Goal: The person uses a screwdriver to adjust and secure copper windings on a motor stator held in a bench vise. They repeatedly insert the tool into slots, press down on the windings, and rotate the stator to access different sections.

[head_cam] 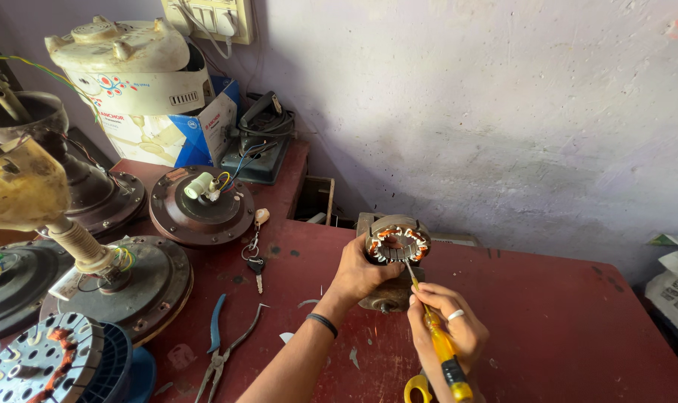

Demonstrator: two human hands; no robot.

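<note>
Left hand [359,270] grips round copper-wound metal stator [397,242] on red desk [548,321]; right hand [449,322] clasps yellow-handled screwdriver [434,336], tip touching windings.

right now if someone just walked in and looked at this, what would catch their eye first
Probably the ring-shaped motor stator with copper windings, held on edge at the middle of the red table by the left hand, while the right hand pokes a yellow-handled screwdriver into it. Next, the dark round fan motor housings crowding the left side, with blue-handled pliers lying in front.
</note>
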